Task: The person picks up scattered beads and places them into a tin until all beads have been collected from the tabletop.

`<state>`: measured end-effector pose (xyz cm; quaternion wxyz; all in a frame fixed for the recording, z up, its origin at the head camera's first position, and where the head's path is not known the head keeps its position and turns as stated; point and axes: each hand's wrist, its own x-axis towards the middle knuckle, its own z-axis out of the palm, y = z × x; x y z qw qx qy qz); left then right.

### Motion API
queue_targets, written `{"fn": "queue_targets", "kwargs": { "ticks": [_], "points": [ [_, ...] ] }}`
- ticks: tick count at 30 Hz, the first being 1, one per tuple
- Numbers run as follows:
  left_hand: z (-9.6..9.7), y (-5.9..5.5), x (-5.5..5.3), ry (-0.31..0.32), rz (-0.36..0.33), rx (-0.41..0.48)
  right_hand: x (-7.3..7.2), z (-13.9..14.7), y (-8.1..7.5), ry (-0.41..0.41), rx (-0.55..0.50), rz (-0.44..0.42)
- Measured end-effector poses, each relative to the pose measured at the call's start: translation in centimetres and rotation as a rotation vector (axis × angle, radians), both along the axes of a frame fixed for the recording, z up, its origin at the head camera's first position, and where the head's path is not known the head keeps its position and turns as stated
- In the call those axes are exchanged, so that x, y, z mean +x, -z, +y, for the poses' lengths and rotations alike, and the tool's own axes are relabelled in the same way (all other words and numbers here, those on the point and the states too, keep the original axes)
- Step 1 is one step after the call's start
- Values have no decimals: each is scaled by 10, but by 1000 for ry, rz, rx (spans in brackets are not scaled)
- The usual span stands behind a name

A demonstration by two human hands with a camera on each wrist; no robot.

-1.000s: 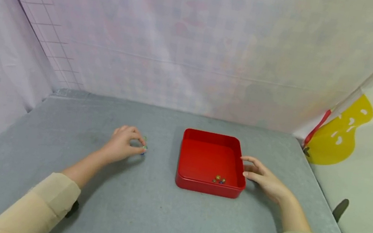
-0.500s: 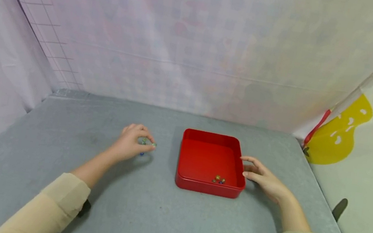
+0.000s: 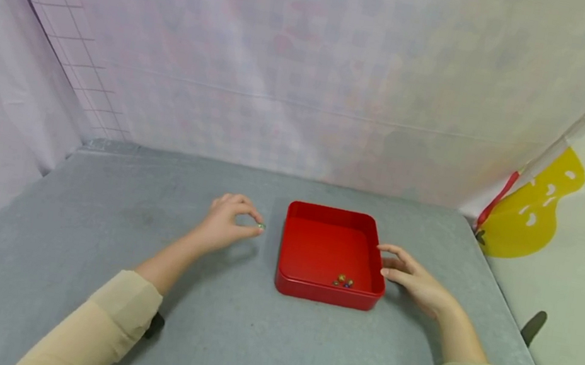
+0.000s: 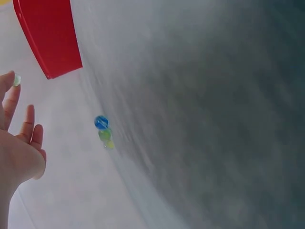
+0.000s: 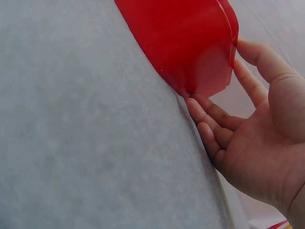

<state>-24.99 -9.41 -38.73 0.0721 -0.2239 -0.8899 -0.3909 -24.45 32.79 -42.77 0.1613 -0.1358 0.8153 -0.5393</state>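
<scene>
Between thumb and index finger, my left hand pinches a small pale green glass marble, held above the table just left of a square red box. The same marble shows at the fingertips in the left wrist view. Several marbles lie in the box's near right corner. My right hand rests its fingertips on the box's right wall, fingers loosely bent. In the left wrist view, a blue marble and a green marble sit close together on the table; my left hand hides them from the head view.
A grey cloth-covered table lies beneath everything. Pale patterned curtains hang behind it and along both sides. The right curtain bears a yellow print.
My left hand has lifted the pale green marble from the group of marbles and carried it right, toward the red box. My right hand and the box have stayed in place.
</scene>
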Motion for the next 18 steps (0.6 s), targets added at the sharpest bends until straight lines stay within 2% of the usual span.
{"fn": "queue_targets", "kwargs": {
  "ticks": [14,18],
  "points": [
    [28,1,-6,33,30,20,0,0,1,2,-10,-6],
    [36,0,-6,38,15,17,0,0,1,3,-12,-6]
  ]
}}
